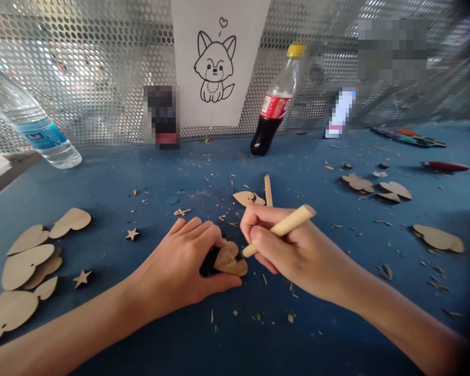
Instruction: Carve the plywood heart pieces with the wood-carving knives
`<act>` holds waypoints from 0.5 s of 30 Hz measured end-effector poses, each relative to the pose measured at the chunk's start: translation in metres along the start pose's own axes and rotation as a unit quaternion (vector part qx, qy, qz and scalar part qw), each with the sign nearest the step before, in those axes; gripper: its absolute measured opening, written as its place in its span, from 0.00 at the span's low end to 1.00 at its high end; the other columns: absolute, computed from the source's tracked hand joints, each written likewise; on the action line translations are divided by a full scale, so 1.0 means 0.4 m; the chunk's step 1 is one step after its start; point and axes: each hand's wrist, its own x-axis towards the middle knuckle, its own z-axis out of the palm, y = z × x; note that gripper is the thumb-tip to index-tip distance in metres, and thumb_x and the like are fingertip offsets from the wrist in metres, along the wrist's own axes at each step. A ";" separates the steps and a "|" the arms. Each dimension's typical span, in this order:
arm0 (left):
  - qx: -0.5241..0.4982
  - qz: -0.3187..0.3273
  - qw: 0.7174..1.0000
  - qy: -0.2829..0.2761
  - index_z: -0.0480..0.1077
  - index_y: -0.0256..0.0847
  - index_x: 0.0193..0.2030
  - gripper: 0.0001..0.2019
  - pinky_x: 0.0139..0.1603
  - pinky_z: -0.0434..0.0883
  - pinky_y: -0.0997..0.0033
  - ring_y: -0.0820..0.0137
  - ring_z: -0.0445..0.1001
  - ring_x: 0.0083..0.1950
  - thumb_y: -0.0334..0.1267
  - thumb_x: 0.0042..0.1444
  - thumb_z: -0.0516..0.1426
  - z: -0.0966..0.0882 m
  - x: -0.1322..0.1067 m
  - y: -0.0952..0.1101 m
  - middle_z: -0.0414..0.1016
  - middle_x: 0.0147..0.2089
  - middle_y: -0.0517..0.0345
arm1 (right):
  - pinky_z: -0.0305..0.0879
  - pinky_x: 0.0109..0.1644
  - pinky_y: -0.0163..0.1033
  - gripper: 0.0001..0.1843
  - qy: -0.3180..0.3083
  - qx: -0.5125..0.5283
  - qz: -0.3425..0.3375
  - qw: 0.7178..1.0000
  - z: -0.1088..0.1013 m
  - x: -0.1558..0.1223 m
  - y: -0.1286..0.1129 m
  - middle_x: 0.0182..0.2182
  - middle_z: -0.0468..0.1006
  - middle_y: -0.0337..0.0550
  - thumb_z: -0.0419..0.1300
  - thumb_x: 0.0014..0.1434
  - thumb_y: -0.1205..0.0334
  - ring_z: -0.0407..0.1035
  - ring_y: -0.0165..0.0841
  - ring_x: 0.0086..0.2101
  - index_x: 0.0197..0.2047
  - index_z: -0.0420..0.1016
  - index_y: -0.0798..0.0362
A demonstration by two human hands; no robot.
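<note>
My left hand (188, 263) is curled round a small wooden heart (230, 259), pinning it to the blue table (149, 334). My right hand (285, 248) grips a wooden-handled carving tool (285, 225) like a pen, its tip resting on the heart's right side. Something dark lies under the heart by my left fingers; I cannot make it out. Wood chips are scattered round both hands.
Stacked wooden hearts (27, 261) and two small stars (132, 234) lie left. More hearts (391, 190) lie right. A pencil (268, 189) and heart piece sit behind my hands. A water bottle (35, 128), cola bottle (276, 107) and fox drawing (215, 65) stand against the perforated metal wall.
</note>
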 end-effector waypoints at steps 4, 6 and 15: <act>0.004 0.003 1.000 -0.007 0.62 0.42 0.35 0.20 0.40 0.58 0.65 0.66 0.68 0.37 0.51 0.53 0.67 -0.004 0.001 0.003 0.73 0.36 0.62 | 0.47 0.19 0.32 0.12 0.007 -0.034 -0.019 0.999 0.006 -0.004 -0.005 0.17 0.58 0.29 0.49 0.66 0.63 0.51 0.24 0.17 0.29 0.61 0.49; 0.003 0.002 1.000 -0.010 0.62 0.42 0.35 0.20 0.40 0.58 0.65 0.66 0.68 0.37 0.51 0.53 0.67 -0.006 0.002 0.004 0.73 0.37 0.62 | 0.46 0.20 0.33 0.11 0.015 -0.065 -0.030 0.997 0.012 -0.009 -0.009 0.17 0.56 0.29 0.49 0.65 0.64 0.49 0.25 0.18 0.28 0.60 0.49; 0.000 0.006 1.000 0.008 0.63 0.41 0.36 0.19 0.41 0.57 0.64 0.65 0.67 0.38 0.52 0.55 0.65 0.010 -0.003 -0.005 0.73 0.37 0.61 | 0.48 0.21 0.32 0.11 -0.011 -0.107 -0.027 0.994 0.019 -0.014 -0.024 0.18 0.57 0.28 0.51 0.63 0.66 0.49 0.25 0.19 0.29 0.57 0.49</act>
